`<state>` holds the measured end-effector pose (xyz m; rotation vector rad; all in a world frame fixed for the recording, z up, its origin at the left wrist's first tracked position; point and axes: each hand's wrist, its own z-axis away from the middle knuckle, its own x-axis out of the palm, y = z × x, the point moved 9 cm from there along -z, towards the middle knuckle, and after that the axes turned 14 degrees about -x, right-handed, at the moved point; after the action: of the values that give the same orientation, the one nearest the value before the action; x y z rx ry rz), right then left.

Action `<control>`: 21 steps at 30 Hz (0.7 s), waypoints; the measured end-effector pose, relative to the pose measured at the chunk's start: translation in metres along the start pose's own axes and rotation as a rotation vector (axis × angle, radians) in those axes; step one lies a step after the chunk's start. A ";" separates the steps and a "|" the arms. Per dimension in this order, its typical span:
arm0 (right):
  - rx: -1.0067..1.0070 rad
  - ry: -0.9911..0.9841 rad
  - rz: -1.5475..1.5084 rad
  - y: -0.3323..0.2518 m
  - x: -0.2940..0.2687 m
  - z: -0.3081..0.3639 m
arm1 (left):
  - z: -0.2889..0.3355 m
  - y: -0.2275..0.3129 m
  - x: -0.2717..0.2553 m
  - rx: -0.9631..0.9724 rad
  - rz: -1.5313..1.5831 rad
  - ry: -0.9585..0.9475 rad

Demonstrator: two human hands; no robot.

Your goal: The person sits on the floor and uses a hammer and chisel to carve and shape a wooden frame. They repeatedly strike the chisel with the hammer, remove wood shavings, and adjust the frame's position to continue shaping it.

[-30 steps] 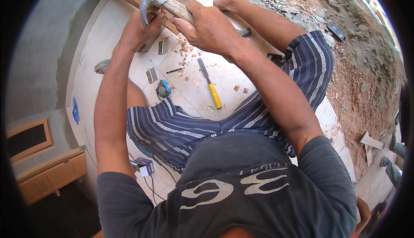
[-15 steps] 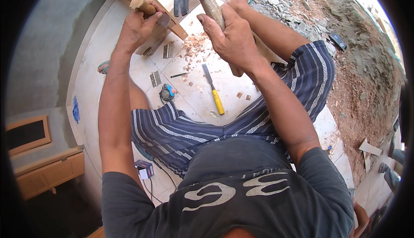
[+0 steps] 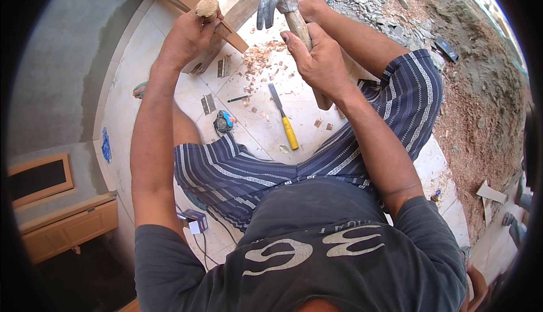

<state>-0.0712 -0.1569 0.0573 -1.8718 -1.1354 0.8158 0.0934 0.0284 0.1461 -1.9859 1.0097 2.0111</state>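
My left hand (image 3: 185, 39) is closed around the wooden handle of a chisel (image 3: 207, 8), its mushroomed butt facing up. Hand and handle hide the blade at this moment. Beneath that hand runs a long brown timber (image 3: 231, 36), close to the chisel. In my right hand (image 3: 323, 63) is a claw hammer (image 3: 298, 27), gripped by its pale wooden handle. The hammer's steel head is raised to the right of the chisel, apart from it. Between my legs a second chisel (image 3: 288, 130) with a yellow handle lies on the tiles.
Wood chips (image 3: 263, 57) litter the tiles beside the timber. Two metal hinges (image 3: 224, 66), a dark pencil (image 3: 238, 98) and a blue-and-black tape measure (image 3: 223, 122) lie left of the yellow chisel. A small box (image 3: 195, 221) and cable sit by my left thigh. Rubble (image 3: 390, 24) covers the far right ground.
The chisel in my left hand has moved right and tipped more upright, so its blade no longer shows. The hammer has shifted right and a little nearer to me.
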 end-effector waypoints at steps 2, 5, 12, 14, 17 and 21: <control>-0.053 -0.005 0.034 -0.008 0.002 -0.005 | 0.001 0.002 0.001 0.008 -0.040 -0.001; -0.220 0.069 -0.019 -0.042 0.003 -0.017 | 0.002 0.003 0.002 0.063 -0.035 -0.005; -0.368 -0.131 0.251 -0.040 0.053 -0.045 | 0.001 -0.002 0.003 0.081 0.017 -0.010; -0.314 -0.183 0.254 -0.045 0.053 -0.051 | 0.002 -0.009 0.004 0.101 0.023 0.015; -0.322 -0.081 0.125 -0.072 0.032 -0.047 | 0.005 -0.004 0.003 0.076 -0.018 0.067; -0.425 0.088 0.021 -0.071 0.025 -0.042 | 0.006 0.007 0.003 0.053 -0.062 0.101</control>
<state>-0.0556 -0.1252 0.1365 -2.2433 -1.3104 0.5229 0.0841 0.0256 0.1446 -2.0827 0.9965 1.8506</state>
